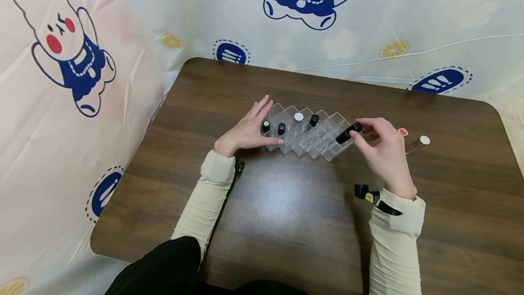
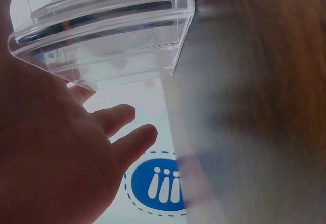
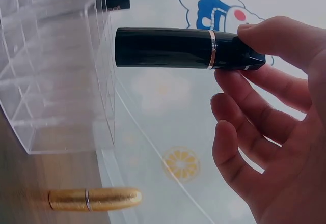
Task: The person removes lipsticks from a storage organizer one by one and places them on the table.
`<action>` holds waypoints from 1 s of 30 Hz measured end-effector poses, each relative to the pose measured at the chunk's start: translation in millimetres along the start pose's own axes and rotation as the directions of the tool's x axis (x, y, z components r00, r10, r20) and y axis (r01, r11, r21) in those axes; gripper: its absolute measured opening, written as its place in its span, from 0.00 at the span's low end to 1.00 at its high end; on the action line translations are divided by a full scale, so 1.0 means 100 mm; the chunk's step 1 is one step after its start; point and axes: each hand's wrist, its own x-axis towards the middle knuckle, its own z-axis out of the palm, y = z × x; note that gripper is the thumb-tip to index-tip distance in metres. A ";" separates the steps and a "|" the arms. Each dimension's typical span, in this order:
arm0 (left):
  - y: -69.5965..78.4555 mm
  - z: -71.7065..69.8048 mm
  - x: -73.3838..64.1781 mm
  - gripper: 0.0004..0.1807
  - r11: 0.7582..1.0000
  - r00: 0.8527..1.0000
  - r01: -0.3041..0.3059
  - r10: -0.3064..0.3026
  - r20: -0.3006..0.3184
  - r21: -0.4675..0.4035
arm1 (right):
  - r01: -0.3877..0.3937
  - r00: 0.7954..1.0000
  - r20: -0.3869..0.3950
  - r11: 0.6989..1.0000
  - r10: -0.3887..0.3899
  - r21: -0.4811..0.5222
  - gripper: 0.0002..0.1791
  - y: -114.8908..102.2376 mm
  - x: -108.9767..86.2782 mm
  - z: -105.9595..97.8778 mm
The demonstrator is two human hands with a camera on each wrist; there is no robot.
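Observation:
A clear lipstick organizer [image 1: 303, 138] with diamond-shaped compartments sits on the table. Several tubes stand in it, among them a white-topped one [image 1: 298, 117] and a black one [image 1: 314, 120]. My left hand [image 1: 247, 131] rests against the organizer's left end, thumb at the front and fingers stretched along the back; in the left wrist view these fingers [image 2: 135, 142] are straight. Between thumb and fingers, my right hand [image 1: 385, 147] pinches one end of a black lipstick tube [image 3: 165, 48] with a thin metallic ring. The tube is tilted over the organizer's right end, its free end near the compartments.
Upright on the table beside the organizer is a gold lipstick tube [image 3: 94, 199]. Right of my right hand stand a tube with a pale top [image 1: 423, 140] and a red-and-white topped item [image 1: 403, 132]. A printed curtain [image 1: 348, 53] hangs behind the brown table [image 1: 286, 222].

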 end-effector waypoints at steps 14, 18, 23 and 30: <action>0.00 0.00 0.00 0.64 1.000 1.000 -0.002 0.002 0.000 0.001 | -0.061 0.997 -0.051 0.998 0.060 -0.023 0.14 0.10 -0.05 -0.21; 0.00 -0.01 -0.01 0.64 1.000 1.000 0.000 0.000 0.005 0.001 | -0.081 0.994 -0.075 0.996 0.079 -0.024 0.15 0.11 -0.06 -0.26; 0.01 -0.01 -0.01 0.63 1.000 1.000 0.004 -0.004 0.012 0.000 | -0.117 0.988 -0.103 0.993 0.115 -0.006 0.15 0.15 -0.08 -0.31; 0.00 -0.01 0.00 0.63 1.000 1.000 0.007 -0.007 0.012 -0.004 | -0.168 0.979 -0.122 0.986 0.165 -0.016 0.15 0.19 -0.10 -0.41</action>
